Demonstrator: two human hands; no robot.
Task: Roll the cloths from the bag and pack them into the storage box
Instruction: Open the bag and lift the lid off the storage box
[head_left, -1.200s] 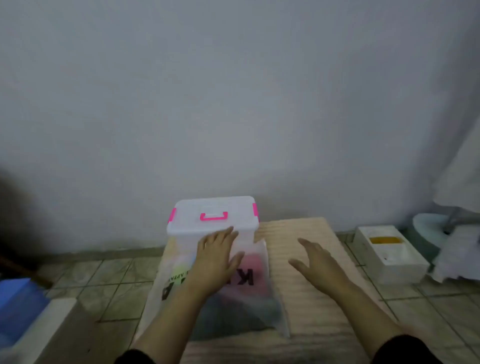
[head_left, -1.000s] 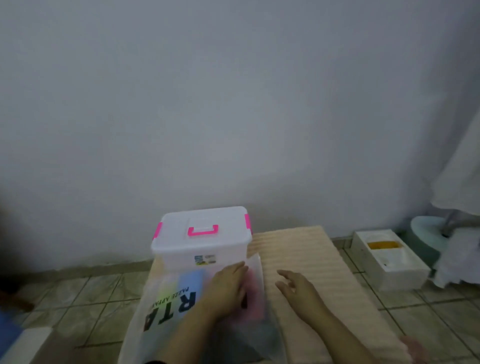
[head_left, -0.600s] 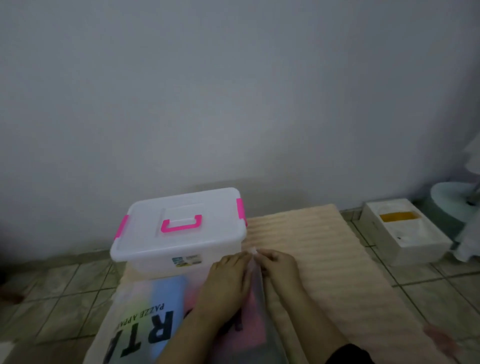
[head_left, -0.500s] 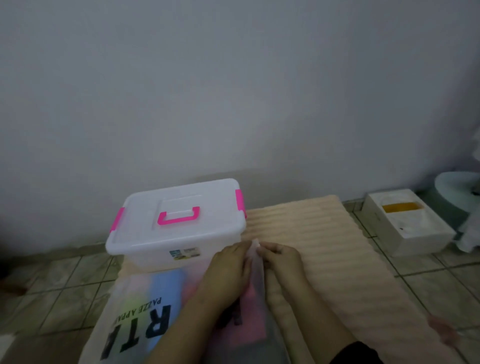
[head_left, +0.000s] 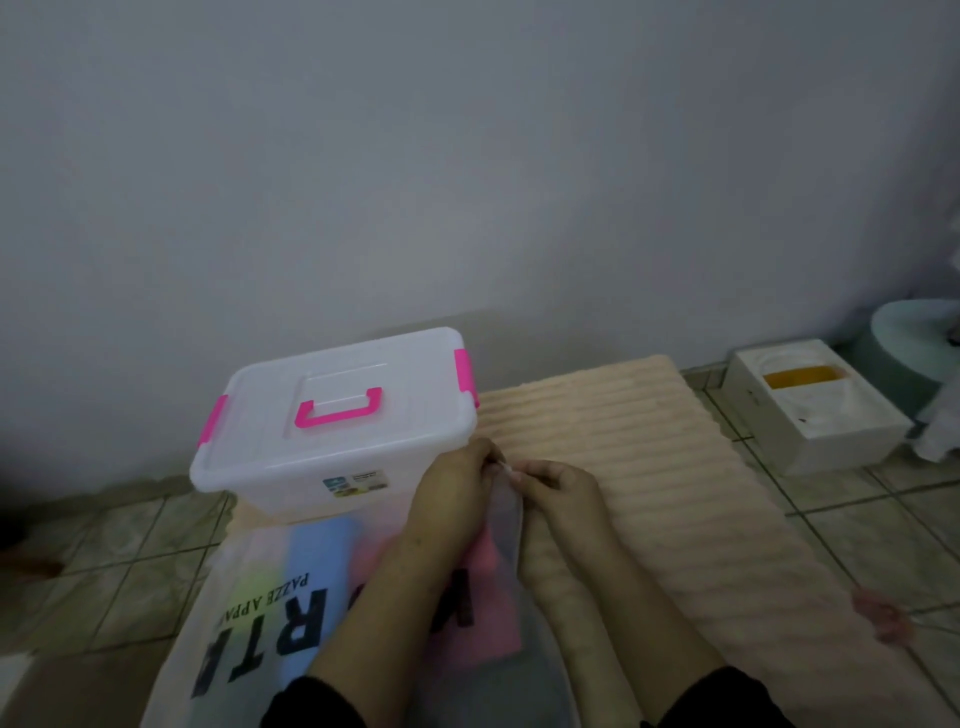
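A translucent plastic bag (head_left: 249, 618) with black lettering lies flat in front of me, with blue, green and pink cloths (head_left: 496, 587) showing through it. My left hand (head_left: 454, 499) and my right hand (head_left: 558, 499) meet at the bag's far right corner, fingertips pinching its top edge. Just beyond stands the storage box (head_left: 332, 421), white and translucent, with its lid closed and a pink handle and pink clips.
A ribbed beige mat (head_left: 649, 488) covers the floor to the right of the bag. A white foam box (head_left: 810, 410) sits on the tiles at the far right, beside a pale green round object (head_left: 914, 338). A plain wall stands close behind the storage box.
My head has tilted down. My left hand slid off the storage box onto the bag, my right hand came in from the mat, and both now pinch the bag's edge.
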